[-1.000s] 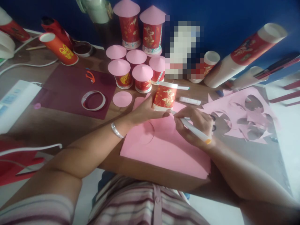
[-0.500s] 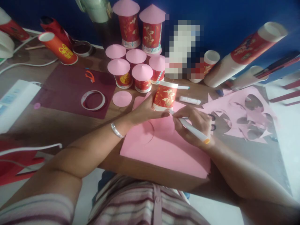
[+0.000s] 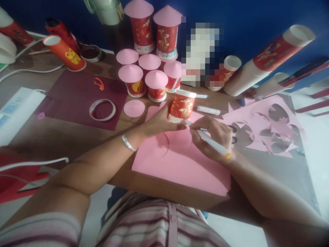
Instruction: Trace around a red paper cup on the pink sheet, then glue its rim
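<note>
My left hand point(image 3: 160, 121) is closed round the lower part of a short red paper tube point(image 3: 181, 105) with gold pattern and white rims, held slightly tilted over pink paper sheets point(image 3: 177, 161). A white marker pen point(image 3: 214, 144) with an orange end sits in my right hand point(image 3: 212, 135), its tip at the tube's lower white rim. Part of a drawn circle shows on the top pink sheet. Dark scissor handles point(image 3: 233, 134) peek out beside my right hand. Just behind lie a pen cap point(image 3: 202, 96) and a white glue stick or marker point(image 3: 208, 110).
Several red tubes with pink cone roofs point(image 3: 156, 79) stand at the back. A pink disc point(image 3: 134, 108) and a white ring point(image 3: 102, 110) lie left. Cut pink scraps point(image 3: 262, 127) lie right, tall tubes point(image 3: 269, 58) behind them. A white cable point(image 3: 33, 165) crosses at left.
Almost nothing differs. The tube in my left hand has shifted very slightly to the right; the pen tip stays at its lower rim.
</note>
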Action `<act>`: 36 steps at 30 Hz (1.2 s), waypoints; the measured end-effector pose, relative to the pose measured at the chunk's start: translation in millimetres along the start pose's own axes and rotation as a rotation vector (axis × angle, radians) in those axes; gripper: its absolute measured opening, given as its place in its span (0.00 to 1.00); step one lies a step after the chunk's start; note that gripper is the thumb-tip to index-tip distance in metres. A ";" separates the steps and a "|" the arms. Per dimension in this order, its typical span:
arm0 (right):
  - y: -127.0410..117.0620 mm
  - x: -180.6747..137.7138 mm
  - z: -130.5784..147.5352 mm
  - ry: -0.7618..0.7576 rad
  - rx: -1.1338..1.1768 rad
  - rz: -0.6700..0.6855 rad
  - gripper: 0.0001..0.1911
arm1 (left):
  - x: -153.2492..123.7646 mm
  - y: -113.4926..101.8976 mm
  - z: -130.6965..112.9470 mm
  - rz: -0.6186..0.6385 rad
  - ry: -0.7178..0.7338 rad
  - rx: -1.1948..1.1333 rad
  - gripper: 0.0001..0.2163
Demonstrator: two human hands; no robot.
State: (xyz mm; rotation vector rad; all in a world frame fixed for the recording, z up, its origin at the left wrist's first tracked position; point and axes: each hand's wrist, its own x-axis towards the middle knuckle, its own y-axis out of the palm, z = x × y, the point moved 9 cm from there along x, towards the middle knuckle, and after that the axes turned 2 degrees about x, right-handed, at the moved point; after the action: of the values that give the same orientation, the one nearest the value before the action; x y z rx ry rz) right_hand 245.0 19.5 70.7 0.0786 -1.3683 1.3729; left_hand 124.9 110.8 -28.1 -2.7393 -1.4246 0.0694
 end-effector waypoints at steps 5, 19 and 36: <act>-0.3 -0.5 0.0 -0.002 0.016 -0.003 0.07 | 0.4 1.3 -1.2 0.018 0.016 -0.039 0.45; -0.2 -0.5 -0.4 0.012 -0.002 -0.011 0.08 | 3.4 12.8 2.2 0.066 0.058 -0.506 0.25; 4.6 -2.1 1.4 0.009 0.029 0.022 0.07 | 3.6 11.6 8.0 0.043 0.027 -0.498 0.19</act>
State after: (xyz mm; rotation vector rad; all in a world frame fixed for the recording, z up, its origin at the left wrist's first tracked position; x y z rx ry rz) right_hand 241.7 18.7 66.8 0.0763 -1.3457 1.4101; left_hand 135.9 107.4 -36.9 -3.1361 -1.5504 -0.3698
